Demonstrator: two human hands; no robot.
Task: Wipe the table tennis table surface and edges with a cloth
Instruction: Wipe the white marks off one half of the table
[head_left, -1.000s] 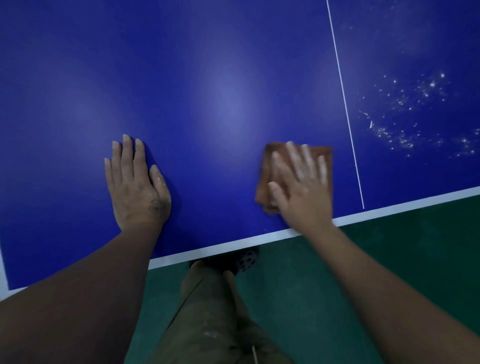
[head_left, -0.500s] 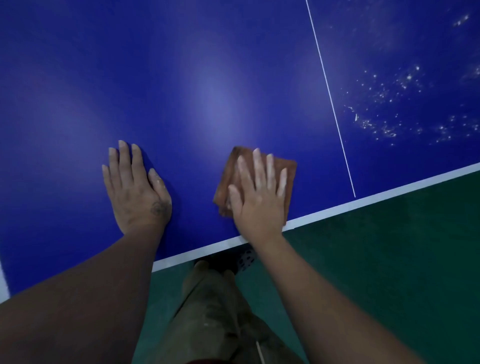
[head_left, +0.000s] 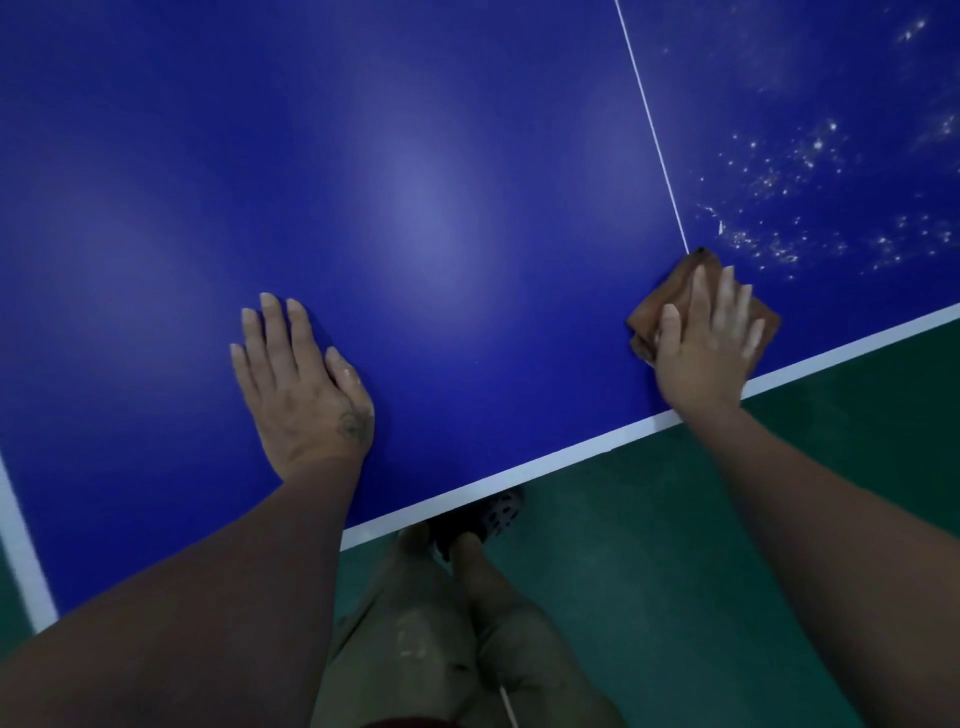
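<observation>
The blue table tennis table (head_left: 415, 182) fills the upper view, with a white edge stripe (head_left: 519, 473) along its near side and a thin white centre line (head_left: 654, 135). My right hand (head_left: 706, 343) presses flat, fingers straight, on a folded brown cloth (head_left: 691, 280) at the near end of the centre line, close to the edge stripe. My left hand (head_left: 301, 384) lies flat on the blue surface to the left, fingers straight, holding nothing. White specks of dirt (head_left: 789, 208) are scattered on the table right of the centre line.
Green floor (head_left: 675, 571) lies below the table's near edge. My legs (head_left: 447, 639) and a dark shoe (head_left: 493, 514) stand close to the edge. A white side stripe (head_left: 21, 540) marks the table's left edge.
My right hand has slid the cloth to the right along the near edge, from beside my left hand to the foot of the centre line. My left hand has stayed planted.
</observation>
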